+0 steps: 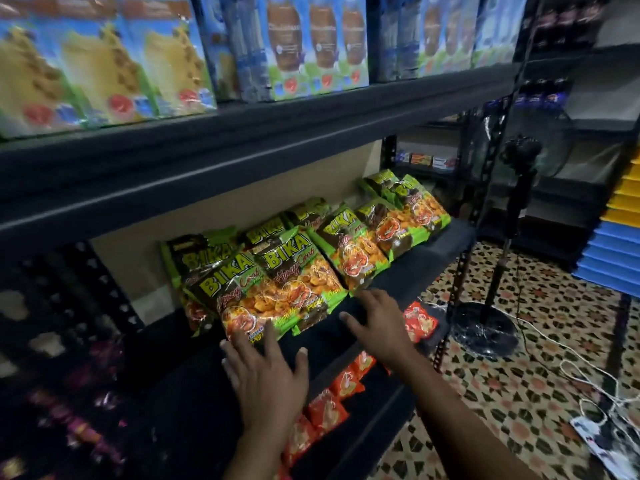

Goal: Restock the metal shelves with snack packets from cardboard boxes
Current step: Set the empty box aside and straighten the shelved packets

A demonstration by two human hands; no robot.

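At 6 o'clock the left hand (266, 372) is lying flat, fingers released, touching the nearest green snack packets (277, 289) on the dark metal shelf (391, 289). The right hand (374, 323) is hovering spread at 5 o'clock, grasping nothing. Red packets (327, 410) are sitting below. Patterned floor tiles (519, 393) and a fan stand (485, 327) are showing at 3 o'clock; boxes (104, 64) at 12.

Black metal shelf (408, 275); green snack packets (294, 271) lying overlapped.

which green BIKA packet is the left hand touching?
The frontmost packet at the row's left end; the left hand's fingertips overlap its bottom edge. The right hand touches none.
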